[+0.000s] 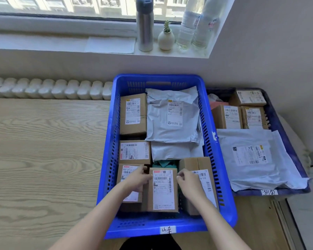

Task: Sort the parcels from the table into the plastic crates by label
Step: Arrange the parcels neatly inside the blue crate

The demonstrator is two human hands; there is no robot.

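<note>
While both hands (pixel 139 179) (pixel 187 181) pinch a box (pixel 163 190) in the blue crate (pixel 222 179), wood table (pixel 43 150), white radiator (pixel 51 88), bottles (pixel 197 24) on sunny sill (pixel 43 42).

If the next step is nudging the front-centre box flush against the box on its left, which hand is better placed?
The right hand, probably. It sits at the front-centre box's right edge, so it can push leftward. The left hand lies over the gap toward the left box, in the way.
</note>
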